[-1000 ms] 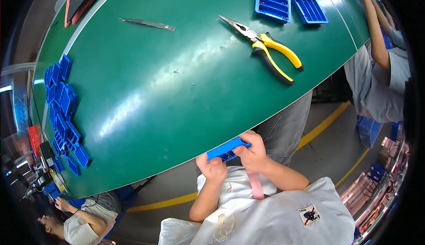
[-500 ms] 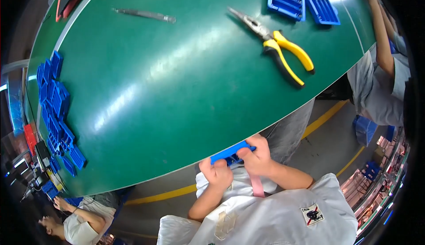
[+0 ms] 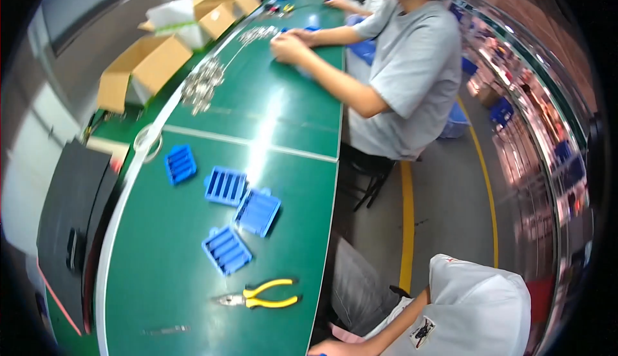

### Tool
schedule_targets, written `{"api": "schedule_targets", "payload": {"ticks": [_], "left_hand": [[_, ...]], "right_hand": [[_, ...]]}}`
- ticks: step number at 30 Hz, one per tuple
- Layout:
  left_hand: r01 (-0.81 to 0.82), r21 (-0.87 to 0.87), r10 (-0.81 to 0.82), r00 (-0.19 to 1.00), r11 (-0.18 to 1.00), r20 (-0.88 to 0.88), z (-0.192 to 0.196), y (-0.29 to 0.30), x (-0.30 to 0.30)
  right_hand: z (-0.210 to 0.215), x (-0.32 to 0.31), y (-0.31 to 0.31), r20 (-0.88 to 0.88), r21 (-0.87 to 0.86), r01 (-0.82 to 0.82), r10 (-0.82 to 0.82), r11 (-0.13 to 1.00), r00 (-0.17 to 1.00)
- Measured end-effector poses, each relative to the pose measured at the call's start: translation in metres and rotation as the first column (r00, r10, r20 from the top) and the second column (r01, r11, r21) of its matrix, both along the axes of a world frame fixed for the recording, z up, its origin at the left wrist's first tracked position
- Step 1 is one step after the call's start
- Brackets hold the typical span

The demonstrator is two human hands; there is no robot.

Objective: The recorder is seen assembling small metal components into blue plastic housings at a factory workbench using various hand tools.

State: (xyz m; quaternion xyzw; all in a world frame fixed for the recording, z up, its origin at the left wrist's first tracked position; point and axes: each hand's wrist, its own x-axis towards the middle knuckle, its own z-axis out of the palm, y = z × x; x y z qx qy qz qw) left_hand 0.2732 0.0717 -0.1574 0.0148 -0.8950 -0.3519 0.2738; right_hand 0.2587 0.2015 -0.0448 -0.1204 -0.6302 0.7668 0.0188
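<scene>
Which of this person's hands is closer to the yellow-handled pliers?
Right, as far as shows. The right hand sits at the bottom edge, just below and right of the pliers. The left hand is out of view.

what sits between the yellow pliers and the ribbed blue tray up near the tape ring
In the head view, three more blue trays lie between the yellow pliers and that tray.

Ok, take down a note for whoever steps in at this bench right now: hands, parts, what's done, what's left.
Right hand: barely in view at the bottom edge by the table, a sliver of blue at it; grip unclear.
Left hand: out of view.
Parts: four blue ribbed trays lie on the green table; yellow-handled pliers and a thin metal tool lie nearer, untouched.
Done or left: cannot tell from this view.
</scene>
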Motion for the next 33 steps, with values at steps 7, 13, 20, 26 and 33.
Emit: {"api": "schedule_targets", "payload": {"ticks": [7,13,20,26,33], "left_hand": [[-0.142,0.839,-0.443,0.796,0.526,0.412,-0.166,-0.127,-0.014],[0.253,0.879,-0.613,0.788,0.405,0.055,-0.174,-0.113,-0.049],[0.682,0.701,-0.744,0.575,0.207,-0.340,-0.165,-0.096,-0.081],[0.902,0.430,-0.806,0.275,0.028,-0.525,-0.144,-0.099,-0.087],[0.975,0.071,-0.797,-0.128,-0.210,-0.590,-0.112,-0.093,-0.087]], "right_hand": [[0.037,-0.011,0.001,0.295,-0.048,0.154,-0.134,0.987,0.946],[0.035,-0.013,-0.001,0.284,-0.097,0.177,-0.143,0.979,0.948],[0.037,-0.008,0.005,0.355,-0.094,0.076,-0.038,0.993,0.934],[0.024,-0.006,0.000,0.335,-0.072,0.119,-0.089,0.990,0.938],[0.027,-0.010,0.001,0.343,-0.036,0.137,-0.117,0.990,0.932]]}}
